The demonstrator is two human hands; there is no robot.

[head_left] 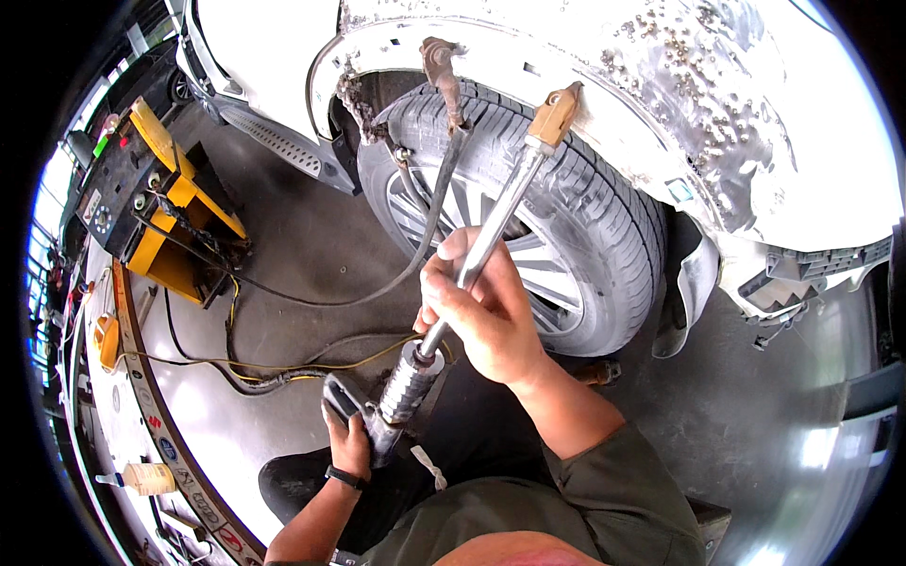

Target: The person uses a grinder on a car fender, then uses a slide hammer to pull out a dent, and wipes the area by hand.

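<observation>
In the head view, a person works beside a white car's wheel arch (528,57), where the bare, sanded panel above the tyre (604,217) is dotted with small studs. Both hands hold a long slide-hammer dent puller (472,264). The right hand (481,316) is closed around the shiny steel shaft about halfway along, thumb laid up the rod. The left hand (347,436) is wrapped around the dark grip at the tool's near end, just below the ribbed sliding weight (409,382).

The puller's long axis runs from lower left, close to the person's lap, up and to the right; its brass-coloured tip (555,111) points at the arch lip and appears to touch it, though the contact itself is too small to confirm. A cable (415,255) hangs from a rusty clamp (440,71) on the arch and trails toward a yellow and black welder unit (160,203) on the floor.

The tool looks rigid, all metal and probably heavy toward the weight, with a smooth, likely slippery shaft; the rear grip and the mid-shaft seem the sound places to hold it.
</observation>
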